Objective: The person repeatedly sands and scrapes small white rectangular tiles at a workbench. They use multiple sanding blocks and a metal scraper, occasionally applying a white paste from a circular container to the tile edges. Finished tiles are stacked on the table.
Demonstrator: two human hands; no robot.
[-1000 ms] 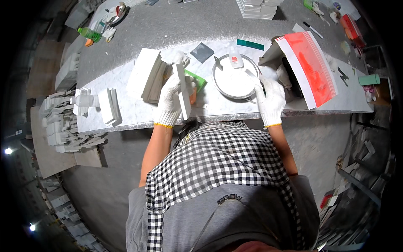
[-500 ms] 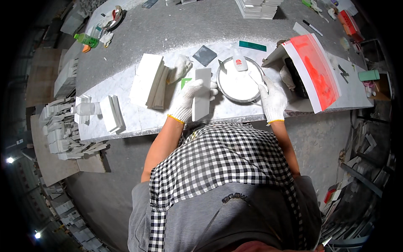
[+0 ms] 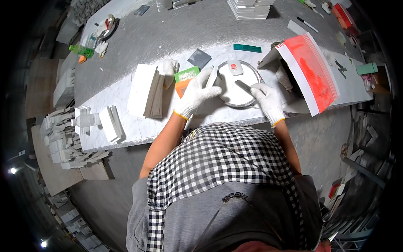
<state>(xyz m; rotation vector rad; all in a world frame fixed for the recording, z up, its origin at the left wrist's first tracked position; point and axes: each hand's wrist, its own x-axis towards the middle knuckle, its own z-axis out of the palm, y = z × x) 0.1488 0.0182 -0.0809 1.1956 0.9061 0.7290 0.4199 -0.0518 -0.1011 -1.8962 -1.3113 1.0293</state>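
Observation:
My left hand (image 3: 200, 93), in a white knit glove, is closed on a thin white tile (image 3: 213, 78), which I see almost edge-on. Beside it my gloved right hand (image 3: 266, 97) grips a flat grey scraper (image 3: 242, 86), its blade over a round pan (image 3: 222, 98). A smooth white substance (image 3: 248, 75) fills the pan. At the pan's far side lies a white bottle with a red label (image 3: 234, 67). A green box (image 3: 187, 74) and an orange piece (image 3: 180, 87) are partly hidden behind my left hand.
Left of my hands stands a stack of white tiles (image 3: 140, 90), with a crumpled glove (image 3: 169, 69) behind it. Farther left are smaller tiles (image 3: 110, 124) and a clear bottle (image 3: 86, 121). A red-and-white sheet-covered box (image 3: 308, 71) stands at right. Behind lie a dark square (image 3: 199, 58) and green strip (image 3: 247, 48).
The tile in my left hand has turned from face-on to nearly edge-on, tilting toward the pan. The scraper in my right hand now shows grey above the white substance.

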